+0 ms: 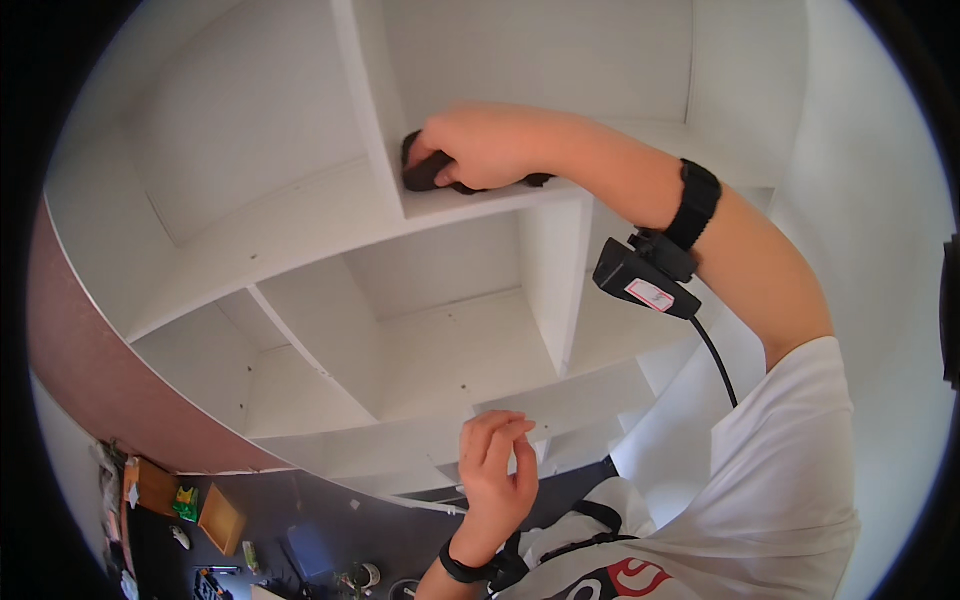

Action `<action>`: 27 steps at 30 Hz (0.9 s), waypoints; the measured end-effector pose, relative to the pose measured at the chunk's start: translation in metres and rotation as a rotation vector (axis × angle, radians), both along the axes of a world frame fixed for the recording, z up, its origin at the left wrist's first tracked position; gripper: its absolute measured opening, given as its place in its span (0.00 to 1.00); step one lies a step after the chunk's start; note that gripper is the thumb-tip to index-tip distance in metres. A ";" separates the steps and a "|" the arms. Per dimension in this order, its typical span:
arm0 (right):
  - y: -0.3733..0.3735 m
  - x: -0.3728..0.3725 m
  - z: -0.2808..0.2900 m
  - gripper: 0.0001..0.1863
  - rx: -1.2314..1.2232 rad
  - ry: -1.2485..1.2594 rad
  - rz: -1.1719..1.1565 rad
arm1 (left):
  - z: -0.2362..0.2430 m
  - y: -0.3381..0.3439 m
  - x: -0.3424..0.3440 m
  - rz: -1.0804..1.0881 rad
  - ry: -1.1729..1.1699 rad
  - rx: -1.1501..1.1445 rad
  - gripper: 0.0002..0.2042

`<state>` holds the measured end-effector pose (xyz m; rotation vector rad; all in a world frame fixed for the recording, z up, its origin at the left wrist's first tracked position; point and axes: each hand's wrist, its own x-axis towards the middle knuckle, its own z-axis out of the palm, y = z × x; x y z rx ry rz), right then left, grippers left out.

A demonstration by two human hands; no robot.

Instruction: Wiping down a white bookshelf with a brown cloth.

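Note:
My right hand (470,145) reaches into an upper compartment of the white shelf unit (500,204). Its fingers are closed round a dark, soft cloth (428,172), which lies against the compartment floor beside the upright divider. Part of the cloth is hidden under the palm and wrist. Lower down, in front of the shelves, my left hand (497,465) is raised with its fingers loosely bent and apart; nothing shows in it, and it touches nothing visible.
Dividers (553,290) split the shelves into several compartments. A black device (645,278) with a cable hangs from my right forearm strap. A reddish-brown side panel (130,370) bounds the unit at left. Far below on the dark floor are an open wooden box (221,520) and a green packet (185,503).

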<state>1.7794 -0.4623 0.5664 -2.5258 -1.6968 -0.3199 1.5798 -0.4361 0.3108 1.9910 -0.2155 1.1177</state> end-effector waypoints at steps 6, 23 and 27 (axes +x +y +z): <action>-0.027 -0.016 -0.023 0.16 0.138 0.086 0.074 | -0.018 -0.006 0.010 0.003 0.075 0.008 0.10; -0.168 -0.014 -0.186 0.25 0.604 0.445 0.186 | -0.062 -0.033 0.072 0.129 0.212 -0.049 0.09; -0.187 -0.007 -0.265 0.25 0.640 0.634 0.082 | -0.092 -0.053 0.091 -0.068 0.390 -0.328 0.10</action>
